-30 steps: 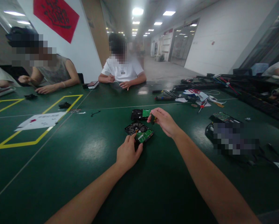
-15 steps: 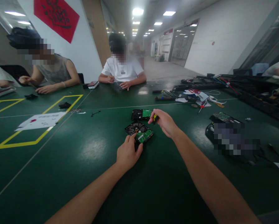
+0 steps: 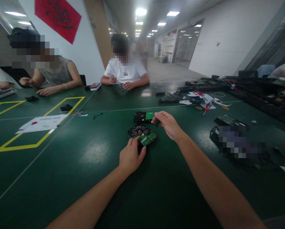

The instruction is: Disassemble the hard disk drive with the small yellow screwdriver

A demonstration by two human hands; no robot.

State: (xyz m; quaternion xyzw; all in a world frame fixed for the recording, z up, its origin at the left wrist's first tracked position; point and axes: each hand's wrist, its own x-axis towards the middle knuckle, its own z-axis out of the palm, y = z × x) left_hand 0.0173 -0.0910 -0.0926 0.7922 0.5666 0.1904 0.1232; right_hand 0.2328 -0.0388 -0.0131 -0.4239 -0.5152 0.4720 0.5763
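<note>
A hard drive with a green circuit board lies on the green table in front of me. My left hand is closed on its near left edge, fingers on top and thumb along the near side. Above the drive's right end, my right hand pinches a small screwdriver held upright. Most of the handle is covered by my fingers, and I cannot tell whether the tip touches the board. Just behind lies a second hard drive, black with a green board.
At right lie another circuit-board device and cables. A red-handled screwdriver rests beside papers and wires farther back. A white sheet lies at left within yellow tape. Two people work across the table; others sit at the sides.
The screwdriver's handle has turned in my right fingers; its yellow part no longer shows. My left hand and both drives stay in place. The person opposite has moved a hand slightly.
</note>
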